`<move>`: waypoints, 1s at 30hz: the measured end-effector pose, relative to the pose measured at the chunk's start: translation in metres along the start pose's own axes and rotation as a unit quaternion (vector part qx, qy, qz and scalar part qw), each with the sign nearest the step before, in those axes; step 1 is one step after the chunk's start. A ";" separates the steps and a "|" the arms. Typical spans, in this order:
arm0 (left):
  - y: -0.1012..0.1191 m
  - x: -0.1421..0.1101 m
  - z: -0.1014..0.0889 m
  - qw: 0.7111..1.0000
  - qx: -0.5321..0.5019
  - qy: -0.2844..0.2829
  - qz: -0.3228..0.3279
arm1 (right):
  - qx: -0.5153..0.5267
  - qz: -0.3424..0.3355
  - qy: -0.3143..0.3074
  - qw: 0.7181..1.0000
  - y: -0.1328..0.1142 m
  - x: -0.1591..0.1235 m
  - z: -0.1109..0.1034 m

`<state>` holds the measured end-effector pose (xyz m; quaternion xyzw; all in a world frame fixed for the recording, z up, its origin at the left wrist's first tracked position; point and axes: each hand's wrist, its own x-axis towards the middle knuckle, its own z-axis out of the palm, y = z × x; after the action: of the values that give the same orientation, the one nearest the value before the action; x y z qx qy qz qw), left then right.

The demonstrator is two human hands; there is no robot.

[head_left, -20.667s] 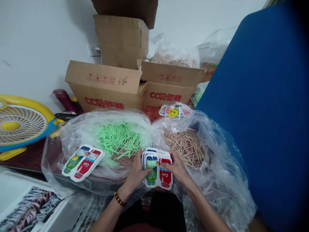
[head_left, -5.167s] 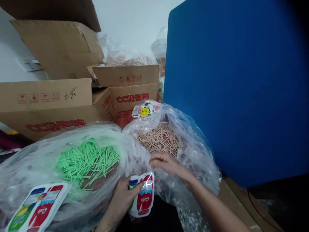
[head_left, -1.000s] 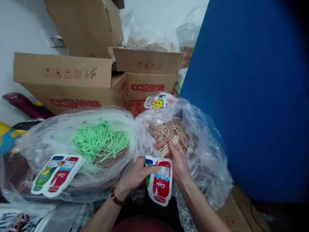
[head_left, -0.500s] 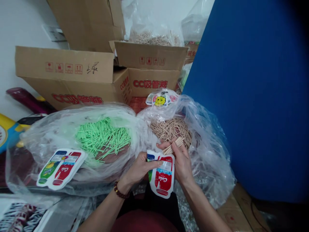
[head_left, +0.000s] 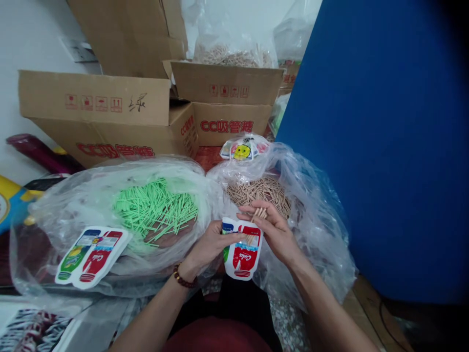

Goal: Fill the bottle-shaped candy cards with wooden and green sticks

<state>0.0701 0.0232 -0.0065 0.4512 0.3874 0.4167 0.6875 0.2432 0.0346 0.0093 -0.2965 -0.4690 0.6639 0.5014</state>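
Observation:
My left hand (head_left: 212, 244) grips a small white-edged pouch (head_left: 242, 266) printed with a red cola bottle and a green one, its thumb lying across the front. My right hand (head_left: 274, 230) holds a small bunch of tan candy sticks (head_left: 259, 213), tilted down at the pouch's upper edge. The lower ends of the sticks show through the pouch's clear window. Just beyond, a pile of tan sticks (head_left: 264, 190) lies in an open clear plastic bag (head_left: 315, 195). To the left, green sticks (head_left: 157, 208) fill part of another clear bag (head_left: 66, 190).
Two more bottle-printed pouches (head_left: 91, 256) lie stacked on the left bag. Pouches with a yellow face (head_left: 244, 150) sit behind the tan sticks. Open cardboard boxes (head_left: 234, 115) stand at the back. A large blue panel (head_left: 377, 146) borders the right side.
The bunch of tan sticks has moved down into the pouch, with the right hand turning over it. The pouch has risen slightly in the left hand.

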 end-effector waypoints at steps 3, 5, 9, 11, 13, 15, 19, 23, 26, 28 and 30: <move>0.000 0.005 -0.002 1.000 0.006 -0.001 0.009 | -0.109 -0.042 0.000 0.993 -0.007 0.003 -0.002; -0.001 0.008 -0.004 1.000 -0.001 0.012 0.024 | -0.245 -0.052 -0.038 0.967 -0.011 0.004 -0.004; -0.005 0.013 -0.008 0.999 -0.010 0.020 0.040 | -0.335 -0.065 -0.101 0.935 -0.018 0.005 -0.014; -0.006 0.014 -0.007 0.998 -0.023 0.025 0.048 | -0.277 -0.039 -0.071 0.957 -0.017 0.005 -0.019; -0.006 0.014 -0.006 0.997 -0.032 0.035 0.059 | -0.207 0.017 -0.049 0.977 -0.011 0.005 -0.020; -0.005 0.014 -0.006 0.996 -0.033 0.045 0.066 | -0.154 0.066 -0.038 0.985 -0.003 0.005 -0.016; 0.004 0.010 -0.009 0.995 -0.028 0.075 0.066 | -0.097 0.089 0.011 0.991 0.006 0.005 -0.006; 0.014 0.004 -0.014 0.997 -0.004 0.061 0.052 | -0.091 0.076 0.051 0.992 0.005 0.007 -0.001; 0.015 0.003 -0.015 0.998 -0.003 0.035 0.046 | -0.077 0.085 0.047 0.992 0.008 0.007 0.000; 0.015 0.002 -0.014 0.998 -0.005 0.029 0.055 | -0.062 0.108 0.039 0.992 0.012 0.007 0.001; 0.015 0.002 -0.012 0.998 -0.004 0.033 0.061 | -0.055 0.119 0.038 0.991 0.016 0.007 0.003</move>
<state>0.0563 0.0323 0.0041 0.4572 0.3807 0.4739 0.6492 0.2326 0.0392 -0.0041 -0.4027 -0.4466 0.6801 0.4192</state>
